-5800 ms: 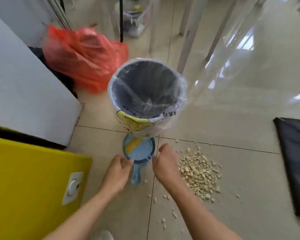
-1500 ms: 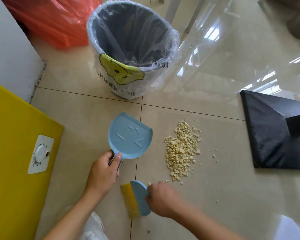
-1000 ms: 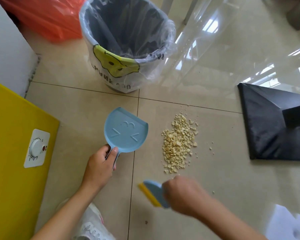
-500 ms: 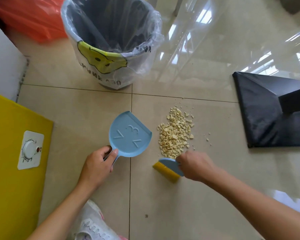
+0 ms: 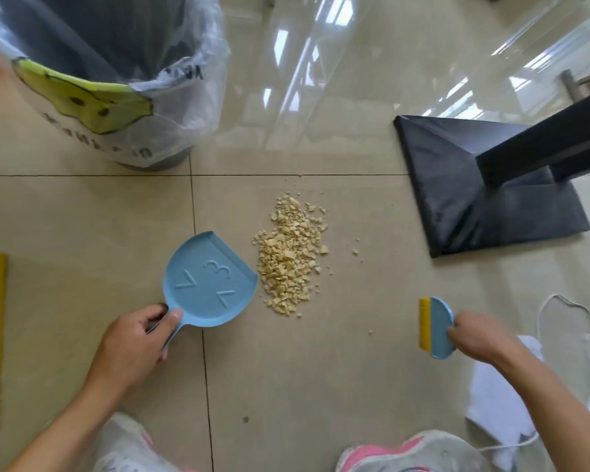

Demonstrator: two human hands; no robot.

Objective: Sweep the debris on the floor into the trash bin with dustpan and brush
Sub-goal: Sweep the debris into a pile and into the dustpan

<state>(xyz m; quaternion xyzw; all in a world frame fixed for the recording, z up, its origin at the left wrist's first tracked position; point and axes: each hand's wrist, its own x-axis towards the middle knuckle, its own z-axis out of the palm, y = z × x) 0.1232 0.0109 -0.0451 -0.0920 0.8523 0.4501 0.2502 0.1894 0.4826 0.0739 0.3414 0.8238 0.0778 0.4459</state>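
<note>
**Now that the brush sits right of the pile, the sweep is lined up**

Since half a second ago the right hand has carried the brush from the near edge of the debris out to its right side. It is now well apart from the heap, yellow bristles facing left toward it. Fingers are curled round the blue back, a closed hold. Can't tell if the bristles touch the floor.

The left hand is wrapped round the handle of the dustpan, thumb on top. The pan has turned a bit: its open lip faces right, just beside the pile's left edge, and looks flat on the tile.

Debris is all on the floor, one heap between pan and brush, with a few stray crumbs on the right. Nothing is in the pan. The lined trash bin stands beyond the pan at upper left, well apart.

My read: setup is done and no stroke has landed. A right-to-left pass into the lip looks next. The risks are crumbs slipping under the lip or scattering past the pan. The strays mean starting the stroke outside them.
</note>
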